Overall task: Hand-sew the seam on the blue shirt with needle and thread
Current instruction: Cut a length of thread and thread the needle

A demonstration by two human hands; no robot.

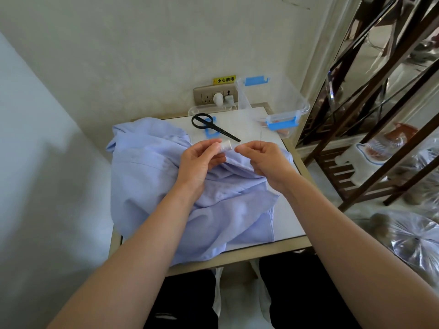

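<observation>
Where the blue shirt (166,186) lies crumpled on the tabletop (289,210), left grip (202,160) above it curls round a white thread spool (225,146). Right grip (263,157), above shirt, pinches an upright needle (261,138).

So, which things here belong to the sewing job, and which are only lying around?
Job: blue shirt; thread spool, held by the left hand; needle, held by the right hand; scissors, likely for cutting thread.
Lying about: clear plastic box; wall socket; wooden shelf.
</observation>
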